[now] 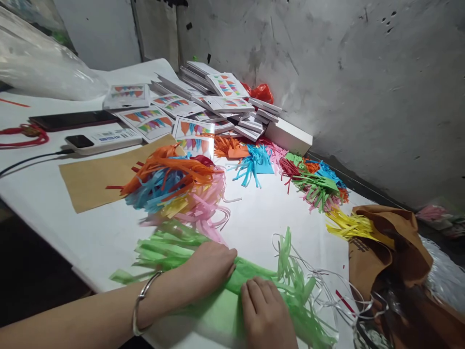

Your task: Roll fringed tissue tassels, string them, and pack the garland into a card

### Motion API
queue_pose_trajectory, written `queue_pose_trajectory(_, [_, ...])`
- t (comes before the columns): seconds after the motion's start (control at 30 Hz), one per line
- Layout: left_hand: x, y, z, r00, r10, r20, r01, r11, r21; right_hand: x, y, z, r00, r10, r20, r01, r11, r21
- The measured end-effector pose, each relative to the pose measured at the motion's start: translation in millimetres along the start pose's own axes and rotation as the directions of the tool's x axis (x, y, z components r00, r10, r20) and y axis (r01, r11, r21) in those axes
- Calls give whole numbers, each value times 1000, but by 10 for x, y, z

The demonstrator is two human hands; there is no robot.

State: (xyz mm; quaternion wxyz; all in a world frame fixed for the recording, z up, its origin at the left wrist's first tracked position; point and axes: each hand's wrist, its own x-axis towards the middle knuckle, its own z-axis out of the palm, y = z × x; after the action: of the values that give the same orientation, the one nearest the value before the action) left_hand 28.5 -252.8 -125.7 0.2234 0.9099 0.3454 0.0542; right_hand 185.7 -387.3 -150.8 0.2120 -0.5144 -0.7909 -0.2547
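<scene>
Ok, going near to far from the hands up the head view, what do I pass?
Right hand → left hand, both on the green fringed paper → mixed orange, blue and pink fringe pile → printed bunting card → stack of white packets → grey wall.

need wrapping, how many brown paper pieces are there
2: a flat sheet at left, partly under the tassel pile; a crumpled one at right. More may be hidden.

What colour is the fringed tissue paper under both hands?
Light green. The fringed tissue paper shows best in the head view.
</scene>
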Motion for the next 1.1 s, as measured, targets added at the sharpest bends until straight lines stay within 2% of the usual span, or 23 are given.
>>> queue_pose_trajectory(0.07, [-33, 3, -79, 999, 17, -43, -15, 999, 48, 23, -36, 73, 999, -29, 29, 29, 999, -23])
queue_pose_trajectory(0.13, [-93, -3, -144, 981, 117, -156, -105, 991, 88, 35, -19, 90, 998, -53, 37, 54, 998, -38])
queue_pose_trajectory(0.2, [-167, -11, -166, 932, 288, -218, -260, 954, 150, 46, 21, 51, 999, -41, 13, 41, 999, -10])
queue_pose_trajectory(0.3, [-259, -15, -105, 856, 482, -187, -439, 868, 230, 80, 48, -36, 998, 60, -27, -55, 987, 154])
queue_pose_trajectory(0.37, [-291, -18, -30, 833, 522, -184, -474, 844, 250, 100, 32, -65, 994, 107, -19, -100, 970, 222])
queue_pose_trajectory(0.53, [-326, -60, 122, 799, 562, -214, -512, 822, 248, 28, -2, -12, 999, 24, -44, -20, 997, 79])
queue_pose_trajectory(0.6, [-337, -92, 156, 794, 568, -214, -516, 818, 255, -42, 5, 17, 999, 40, -24, -38, 995, 95])
queue_pose_trajectory(0.7, [-341, -128, 183, 836, 497, -232, -437, 859, 266, -127, 8, 55, 988, 144, 51, -151, 973, 173])
queue_pose_trajectory(0.83, [-298, -96, 170, 940, 273, -207, -207, 934, 290, -112, 12, 98, 914, 389, 112, -401, 908, 119])
queue_pose_trajectory(0.97, [-226, -3, 109, 983, 128, -129, -84, 949, 303, -14, 55, 123, 895, 382, 230, -383, 923, -40])
queue_pose_trajectory(1.1, [-184, 41, 58, 993, 85, -82, -57, 952, 302, 37, 76, 127, 879, 414, 235, -397, 910, -120])
